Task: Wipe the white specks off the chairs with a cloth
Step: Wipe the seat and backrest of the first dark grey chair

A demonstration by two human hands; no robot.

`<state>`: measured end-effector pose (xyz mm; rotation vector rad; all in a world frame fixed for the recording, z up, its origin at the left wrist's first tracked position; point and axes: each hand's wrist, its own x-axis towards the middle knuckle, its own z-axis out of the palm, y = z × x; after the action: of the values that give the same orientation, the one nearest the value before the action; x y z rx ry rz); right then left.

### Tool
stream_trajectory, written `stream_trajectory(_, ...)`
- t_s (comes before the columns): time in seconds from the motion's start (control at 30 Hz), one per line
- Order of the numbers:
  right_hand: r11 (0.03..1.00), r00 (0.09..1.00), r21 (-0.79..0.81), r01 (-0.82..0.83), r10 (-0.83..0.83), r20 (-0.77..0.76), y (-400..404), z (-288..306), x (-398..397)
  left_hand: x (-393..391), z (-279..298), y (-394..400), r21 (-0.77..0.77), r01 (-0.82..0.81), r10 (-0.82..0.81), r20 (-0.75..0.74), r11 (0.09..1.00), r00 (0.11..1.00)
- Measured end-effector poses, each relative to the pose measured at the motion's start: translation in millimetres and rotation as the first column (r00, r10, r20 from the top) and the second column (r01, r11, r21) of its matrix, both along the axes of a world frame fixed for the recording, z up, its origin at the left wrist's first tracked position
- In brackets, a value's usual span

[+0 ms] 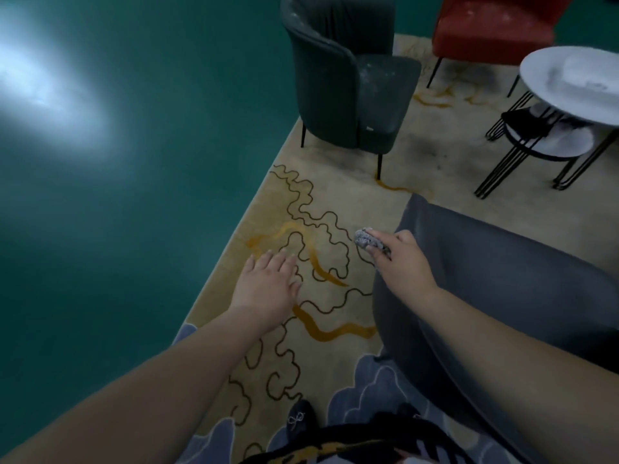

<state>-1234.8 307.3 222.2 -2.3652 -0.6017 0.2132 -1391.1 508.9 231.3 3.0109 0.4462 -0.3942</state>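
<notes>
My right hand [403, 262] grips a small grey bunched cloth [365, 239] at the upper left edge of a grey chair [502, 272] close in front of me on the right. My left hand [268, 283] hovers over the rug with its fingers straight and holds nothing. Farther back stands a dark green armchair [348, 82] with white specks on its seat and backrest. Behind it, at the top right, is a red chair [492, 28] that also shows white specks.
A beige rug [335, 195] with wavy dark and orange lines covers the floor under the chairs; teal floor [134, 162] lies to the left. A round white table [576, 85] on black wire legs stands at the right. My dark shoe [299, 420] shows at the bottom.
</notes>
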Motion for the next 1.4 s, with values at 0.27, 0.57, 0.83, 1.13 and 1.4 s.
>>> stream_trajectory(0.27, 0.997, 0.997, -0.012, 0.076, -0.076, -0.004, 61, 11, 11, 19, 3, 62, -0.002, 0.053, -0.053, -0.024, 0.999, 0.998)
stream_trajectory(0.57, 0.984, 0.983, 0.008, 0.180, -0.180, -0.031, 124, 0, 117, 128, 0, 124, -0.031, 0.033, -0.035, -0.071, 0.999, 0.997)
stream_trajectory(0.83, 0.965, 0.963, -0.019, 0.262, -0.263, -0.063, 159, 5, 214, 242, 9, 172, -0.024, 0.096, -0.097, -0.072, 0.995, 0.993)
stream_trajectory(1.13, 0.936, 0.936, -0.053, 0.348, -0.350, -0.029, 176, 9, 314, 375, 13, 211, -0.026, 0.248, -0.249, -0.031, 0.968, 0.968)
stream_trajectory(1.4, 0.846, 0.846, -0.032, 0.533, -0.533, -0.019, 197, 8, 413, 520, 16, 234, -0.017, 0.489, -0.489, 0.001, 0.872, 0.872)
